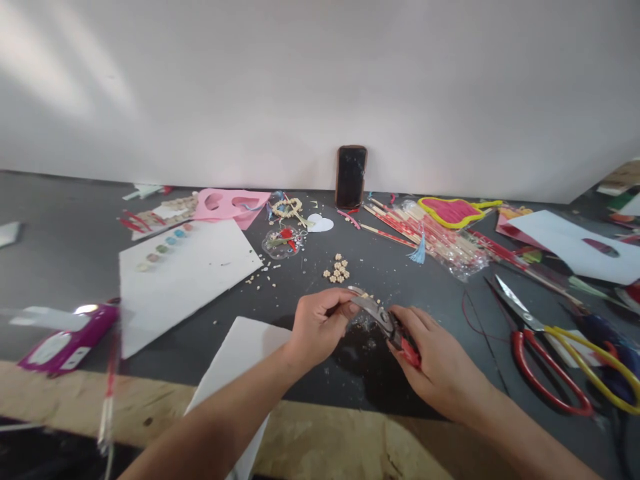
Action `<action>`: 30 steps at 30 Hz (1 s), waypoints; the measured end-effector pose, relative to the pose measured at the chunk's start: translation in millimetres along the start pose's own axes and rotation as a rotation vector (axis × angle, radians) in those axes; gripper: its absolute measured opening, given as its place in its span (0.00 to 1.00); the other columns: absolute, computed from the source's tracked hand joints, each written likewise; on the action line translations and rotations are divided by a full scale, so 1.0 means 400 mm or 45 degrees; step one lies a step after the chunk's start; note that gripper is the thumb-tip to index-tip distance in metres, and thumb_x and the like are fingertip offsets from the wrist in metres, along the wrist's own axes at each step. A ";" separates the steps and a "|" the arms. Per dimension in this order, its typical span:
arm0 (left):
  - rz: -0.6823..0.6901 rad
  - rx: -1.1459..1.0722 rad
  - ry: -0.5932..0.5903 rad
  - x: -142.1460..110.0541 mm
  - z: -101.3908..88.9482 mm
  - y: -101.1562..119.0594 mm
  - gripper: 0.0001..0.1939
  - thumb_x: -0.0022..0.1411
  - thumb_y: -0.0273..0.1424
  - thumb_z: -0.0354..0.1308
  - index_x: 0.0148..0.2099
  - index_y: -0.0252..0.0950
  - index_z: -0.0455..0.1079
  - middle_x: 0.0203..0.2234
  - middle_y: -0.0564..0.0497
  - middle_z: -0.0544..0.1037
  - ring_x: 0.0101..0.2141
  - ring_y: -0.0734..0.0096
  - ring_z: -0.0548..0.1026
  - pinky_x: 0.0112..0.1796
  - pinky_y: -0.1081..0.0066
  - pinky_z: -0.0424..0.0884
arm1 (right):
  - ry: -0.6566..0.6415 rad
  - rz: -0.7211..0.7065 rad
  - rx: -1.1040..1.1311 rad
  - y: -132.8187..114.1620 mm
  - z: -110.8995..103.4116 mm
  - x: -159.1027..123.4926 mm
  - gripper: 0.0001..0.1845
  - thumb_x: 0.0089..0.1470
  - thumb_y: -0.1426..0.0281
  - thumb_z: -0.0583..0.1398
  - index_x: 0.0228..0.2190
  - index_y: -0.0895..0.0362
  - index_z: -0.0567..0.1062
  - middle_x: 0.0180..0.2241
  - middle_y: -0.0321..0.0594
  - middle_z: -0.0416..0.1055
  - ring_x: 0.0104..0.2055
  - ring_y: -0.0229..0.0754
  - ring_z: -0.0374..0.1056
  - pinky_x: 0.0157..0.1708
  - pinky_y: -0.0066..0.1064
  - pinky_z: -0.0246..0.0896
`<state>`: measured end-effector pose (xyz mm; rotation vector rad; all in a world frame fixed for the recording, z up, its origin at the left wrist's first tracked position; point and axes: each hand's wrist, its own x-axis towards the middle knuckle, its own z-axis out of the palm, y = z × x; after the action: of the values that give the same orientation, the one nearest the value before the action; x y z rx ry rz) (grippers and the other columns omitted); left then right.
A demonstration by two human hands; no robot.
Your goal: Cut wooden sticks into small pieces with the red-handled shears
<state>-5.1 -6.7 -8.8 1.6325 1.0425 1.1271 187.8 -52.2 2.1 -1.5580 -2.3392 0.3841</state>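
My right hand (440, 363) grips red-handled metal pliers (383, 321), their jaws pointing left. My left hand (317, 327) is closed with its fingertips at the jaws, pinching something too small to make out. Both hands hover low over the dark table (75, 253). Small pale crumbs lie under the jaws. A cluster of little cream flower beads (337, 269) sits just beyond my hands.
A white sheet (185, 280) with coloured dots lies left, another white sheet (235, 360) at the near edge. Red- and yellow-handled scissors (545, 347) lie right. A phone (351, 177) leans against the wall, near sticks in plastic (430, 237), pink paper (233, 203) and a magenta box (70, 340).
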 end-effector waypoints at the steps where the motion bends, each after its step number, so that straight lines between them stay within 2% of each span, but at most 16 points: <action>1: -0.015 0.005 -0.001 0.001 0.000 -0.001 0.10 0.58 0.28 0.51 0.32 0.33 0.73 0.22 0.51 0.74 0.15 0.81 0.65 0.18 0.80 0.61 | -0.004 0.006 -0.023 0.000 0.000 0.001 0.23 0.47 0.74 0.53 0.47 0.58 0.61 0.41 0.46 0.66 0.43 0.45 0.62 0.41 0.38 0.60; 4: -0.048 0.018 -0.010 0.003 0.001 0.001 0.10 0.58 0.28 0.50 0.31 0.32 0.73 0.17 0.54 0.69 0.15 0.81 0.65 0.19 0.80 0.62 | 0.027 0.027 -0.141 0.003 0.003 0.004 0.26 0.46 0.74 0.53 0.50 0.58 0.60 0.44 0.47 0.65 0.45 0.48 0.60 0.43 0.41 0.58; 9: -0.141 -0.035 -0.067 0.005 0.002 0.006 0.08 0.57 0.26 0.51 0.32 0.32 0.72 0.14 0.57 0.66 0.14 0.81 0.65 0.19 0.80 0.62 | 0.103 0.014 -0.231 0.011 0.009 0.004 0.30 0.45 0.75 0.53 0.53 0.57 0.58 0.47 0.47 0.65 0.47 0.49 0.58 0.43 0.42 0.57; 15: -0.280 -0.195 -0.185 0.010 -0.003 0.007 0.09 0.57 0.30 0.52 0.29 0.31 0.71 0.12 0.58 0.61 0.13 0.83 0.60 0.17 0.80 0.57 | 0.113 -0.004 -0.226 0.014 0.015 0.002 0.29 0.43 0.76 0.53 0.51 0.58 0.61 0.45 0.48 0.66 0.45 0.49 0.59 0.43 0.42 0.57; 18: -0.289 -0.212 -0.188 0.009 -0.002 0.005 0.09 0.57 0.30 0.53 0.31 0.32 0.71 0.12 0.58 0.62 0.13 0.83 0.60 0.17 0.81 0.56 | 0.080 -0.004 -0.214 0.013 0.018 0.000 0.27 0.43 0.75 0.53 0.49 0.59 0.62 0.43 0.48 0.66 0.44 0.49 0.60 0.42 0.42 0.57; 22: -0.197 -0.103 -0.083 0.004 0.006 0.000 0.09 0.58 0.30 0.52 0.32 0.32 0.72 0.14 0.56 0.67 0.15 0.81 0.63 0.18 0.80 0.59 | 0.061 0.008 -0.201 0.012 0.020 0.000 0.23 0.46 0.74 0.53 0.47 0.59 0.63 0.42 0.49 0.66 0.43 0.49 0.61 0.41 0.42 0.58; 26: -0.017 0.027 -0.019 0.003 0.008 -0.001 0.07 0.57 0.26 0.53 0.33 0.34 0.73 0.26 0.50 0.77 0.27 0.74 0.72 0.28 0.78 0.67 | 0.053 0.014 -0.157 0.009 0.018 0.002 0.22 0.47 0.74 0.52 0.47 0.58 0.62 0.42 0.48 0.66 0.42 0.48 0.62 0.41 0.42 0.58; 30: 0.094 0.123 -0.017 0.005 0.004 0.002 0.10 0.57 0.23 0.51 0.32 0.34 0.74 0.27 0.50 0.78 0.29 0.73 0.73 0.32 0.77 0.67 | 0.028 0.014 -0.118 0.006 0.013 0.002 0.22 0.48 0.74 0.52 0.48 0.58 0.60 0.42 0.48 0.66 0.43 0.48 0.61 0.41 0.41 0.58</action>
<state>-3.0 -5.2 -7.9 1.7653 1.0497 1.1272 187.7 -50.9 -3.5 -1.6092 -2.3633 0.2635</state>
